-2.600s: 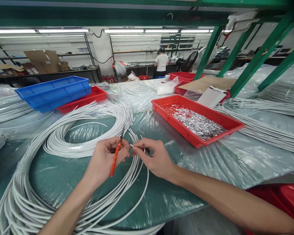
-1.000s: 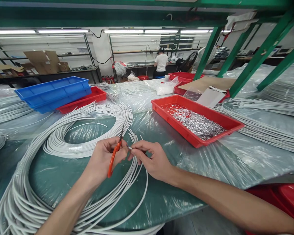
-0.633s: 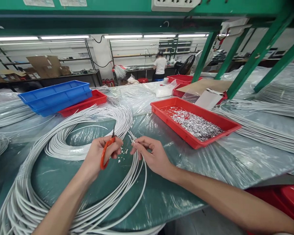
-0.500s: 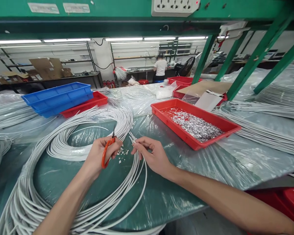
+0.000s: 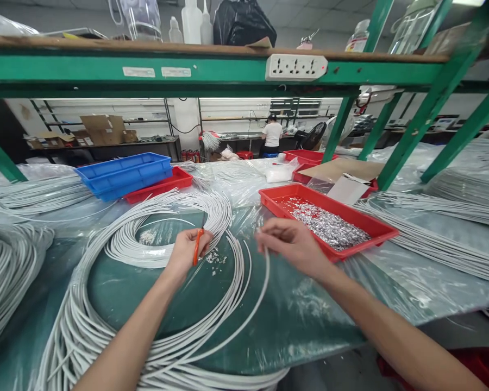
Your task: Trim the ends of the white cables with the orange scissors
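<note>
My left hand (image 5: 187, 251) is closed round a pair of scissors (image 5: 198, 245) with orange handles, its dark blade pointing up and away. My right hand (image 5: 291, 241) pinches the end of one white cable (image 5: 266, 274), drawn to the right of the others. That cable curves back to a big looped bundle of white cables (image 5: 71, 315) on the left. Several loose cable ends (image 5: 237, 252) stand between my hands. Behind the scissors lies a coil of white cables (image 5: 142, 255). Small pale scraps (image 5: 215, 260) are scattered on the table near my left hand.
A red tray (image 5: 330, 253) holding small silvery pieces stands right of my right hand. A blue tray (image 5: 126, 176) overlaps another red tray (image 5: 163, 190) at the back left. A green shelf beam (image 5: 228, 73) with a power strip spans overhead. A person (image 5: 272, 134) sits far behind.
My right hand has moved right, drawing one cable away from the other ends. My left hand still holds the scissors, now turned more edge-on. The view has tilted up, showing the shelf top.
</note>
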Tool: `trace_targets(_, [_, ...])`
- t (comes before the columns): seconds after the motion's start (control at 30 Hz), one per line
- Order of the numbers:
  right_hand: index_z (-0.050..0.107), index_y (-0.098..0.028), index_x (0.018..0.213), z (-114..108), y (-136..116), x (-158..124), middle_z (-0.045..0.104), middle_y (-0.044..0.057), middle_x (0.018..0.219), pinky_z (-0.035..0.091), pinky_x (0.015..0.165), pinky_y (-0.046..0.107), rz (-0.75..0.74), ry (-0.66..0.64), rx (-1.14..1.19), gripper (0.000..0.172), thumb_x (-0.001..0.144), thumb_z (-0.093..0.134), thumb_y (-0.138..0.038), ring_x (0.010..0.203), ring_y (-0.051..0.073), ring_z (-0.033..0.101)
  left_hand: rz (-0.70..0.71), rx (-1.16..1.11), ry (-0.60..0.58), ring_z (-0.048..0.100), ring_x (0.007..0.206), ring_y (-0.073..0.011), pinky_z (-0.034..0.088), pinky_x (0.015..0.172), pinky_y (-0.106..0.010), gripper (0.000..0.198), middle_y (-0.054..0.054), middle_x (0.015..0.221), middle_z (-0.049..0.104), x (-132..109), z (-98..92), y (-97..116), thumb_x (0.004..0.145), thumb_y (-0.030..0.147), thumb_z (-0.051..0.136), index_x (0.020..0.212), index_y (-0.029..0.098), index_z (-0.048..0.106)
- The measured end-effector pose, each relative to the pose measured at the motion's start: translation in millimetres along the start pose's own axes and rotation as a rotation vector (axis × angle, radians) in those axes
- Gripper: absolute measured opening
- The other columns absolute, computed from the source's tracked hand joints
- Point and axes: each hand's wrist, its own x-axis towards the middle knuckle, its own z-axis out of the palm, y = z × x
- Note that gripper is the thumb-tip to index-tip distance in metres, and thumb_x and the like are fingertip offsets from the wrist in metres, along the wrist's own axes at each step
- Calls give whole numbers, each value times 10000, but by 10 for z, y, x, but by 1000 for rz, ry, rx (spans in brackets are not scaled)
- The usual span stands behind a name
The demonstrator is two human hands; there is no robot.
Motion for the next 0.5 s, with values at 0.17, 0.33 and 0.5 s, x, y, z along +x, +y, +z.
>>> trace_targets(0.17, [578, -211, 739, -274, -562, -621, 662, 37, 580, 447, 372, 204, 397, -230, 251, 334, 761, 735, -505, 404, 133, 597, -17, 5, -27, 389, 465, -66, 270, 449, -193, 237, 33, 503, 483, -32, 25, 47, 702, 317, 638, 560, 149, 548])
trace_targets(0.33, [609, -179, 757, -445, -184, -1244, 730, 117, 778, 564, 631, 281, 787, -345, -36, 282, 855, 653, -440, 652, 176, 699, -46, -21, -46, 399, 460, -62, 263, 444, -184, 236, 39, 496, 492, -36, 21, 86, 677, 294, 660, 543, 151, 529])
trace_targets(0.5, [631, -224, 666, -720, 61, -1673, 679, 80, 672, 471, 443, 249, 730, -348, -562, 191, 809, 688, -337, 535, 173, 630, -56, -39, -69, 370, 441, -55, 251, 438, -188, 282, 44, 480, 492, -13, 17, 32, 685, 330, 670, 526, 151, 523])
